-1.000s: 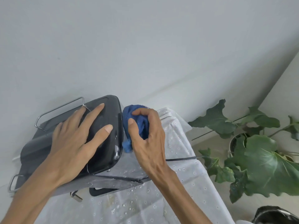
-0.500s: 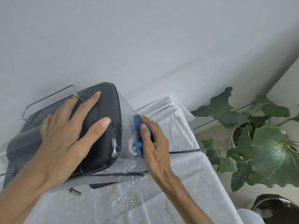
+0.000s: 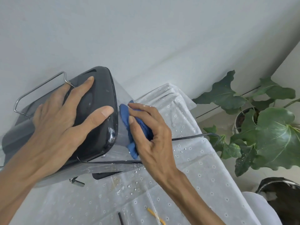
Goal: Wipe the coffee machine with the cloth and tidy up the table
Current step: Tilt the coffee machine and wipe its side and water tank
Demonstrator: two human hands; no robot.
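The black coffee machine (image 3: 103, 95) stands at the left of the table, by the wall, with a wire rail along its top. My left hand (image 3: 65, 120) lies flat on its glossy lid, fingers spread. My right hand (image 3: 152, 130) presses a crumpled blue cloth (image 3: 125, 117) against the machine's clear right side. A black cord (image 3: 191, 137) runs from behind my right hand off the table's right edge.
A white eyelet tablecloth (image 3: 194, 168) covers the table, with water drops near the machine. A yellow scrap (image 3: 155, 215) and a thin black stick (image 3: 121, 218) lie at the front edge. A leafy potted plant (image 3: 267, 135) stands on the floor to the right, a dark bin (image 3: 282, 197) below it.
My right hand has rubbed the cloth down and back up along the machine's right side. My left hand has stayed on the lid. The view has shifted slightly.
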